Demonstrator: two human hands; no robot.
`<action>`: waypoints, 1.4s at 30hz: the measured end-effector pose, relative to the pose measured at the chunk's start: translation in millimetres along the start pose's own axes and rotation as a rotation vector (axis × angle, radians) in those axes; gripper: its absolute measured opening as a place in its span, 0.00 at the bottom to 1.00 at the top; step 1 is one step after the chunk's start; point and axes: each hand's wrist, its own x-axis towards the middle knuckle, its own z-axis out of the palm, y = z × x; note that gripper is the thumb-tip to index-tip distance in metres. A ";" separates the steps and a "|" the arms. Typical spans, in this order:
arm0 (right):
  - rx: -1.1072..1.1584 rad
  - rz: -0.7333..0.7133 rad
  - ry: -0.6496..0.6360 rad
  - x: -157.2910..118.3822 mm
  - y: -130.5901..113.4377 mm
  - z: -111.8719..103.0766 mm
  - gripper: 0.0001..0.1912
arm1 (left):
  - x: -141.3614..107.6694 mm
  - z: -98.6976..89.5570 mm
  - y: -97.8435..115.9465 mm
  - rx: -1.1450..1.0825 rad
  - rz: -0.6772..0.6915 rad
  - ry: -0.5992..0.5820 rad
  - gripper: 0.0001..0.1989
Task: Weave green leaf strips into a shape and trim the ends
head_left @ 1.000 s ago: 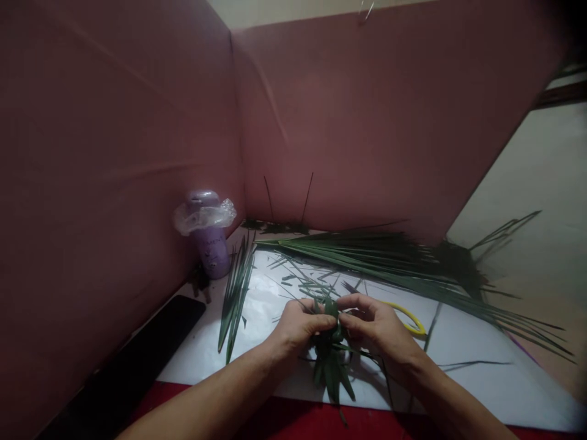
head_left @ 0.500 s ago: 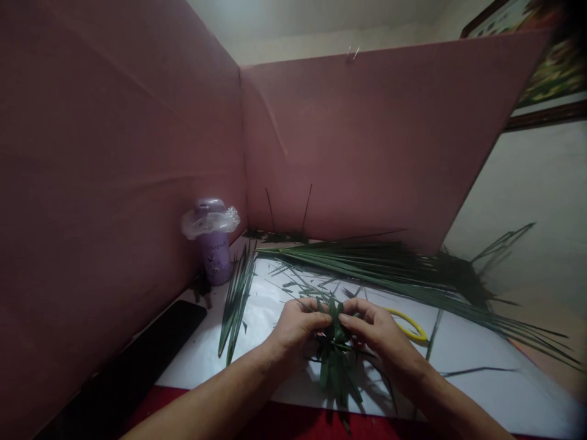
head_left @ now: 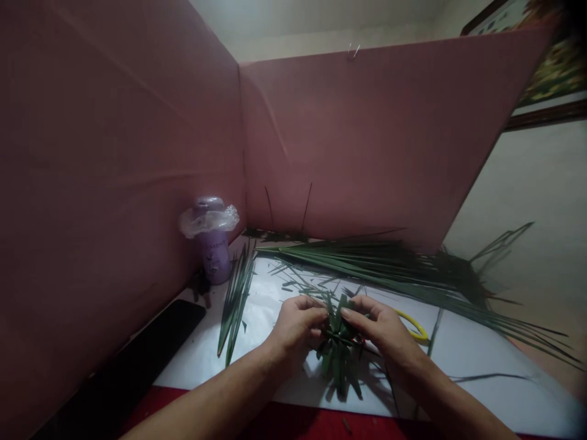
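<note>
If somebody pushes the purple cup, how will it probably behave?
The purple cup stands tall and narrow, so a high push might tip it. The plastic around its top looks loose and could slip when gripped. Once down, its rounded body might roll.

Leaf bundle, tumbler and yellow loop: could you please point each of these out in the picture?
Leaf bundle (head_left: pixel 338 359), head view: on its lower leaves.
Tumbler (head_left: pixel 215 254), head view: on its purple body.
Yellow loop (head_left: pixel 422 332), head view: on its right end.
</note>
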 end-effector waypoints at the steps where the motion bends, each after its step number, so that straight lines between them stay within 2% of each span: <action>1: -0.011 -0.009 0.004 0.2 -0.5 -0.5 0.14 | 0.4 -0.6 -0.3 0.007 -0.003 0.004 0.07; 10: -0.045 -0.037 -0.020 0.6 -0.5 -4.3 0.13 | -0.4 -1.8 -1.5 0.047 0.017 -0.034 0.07; 18: -0.067 -0.039 -0.078 -2.1 -4.6 -2.6 0.11 | -2.7 -1.1 0.7 0.159 0.053 -0.018 0.06; 23: -0.066 -0.055 -0.080 -3.4 -3.8 -2.4 0.11 | -1.2 -3.5 -0.3 0.215 0.116 -0.084 0.07; 32: -0.067 -0.073 -0.060 -4.6 -8.7 -0.5 0.11 | -1.9 -4.1 0.8 0.215 0.126 -0.149 0.09; 42: 0.001 -0.067 -0.119 -7.9 -15.1 3.4 0.09 | -1.7 -2.8 1.0 0.241 0.108 -0.101 0.10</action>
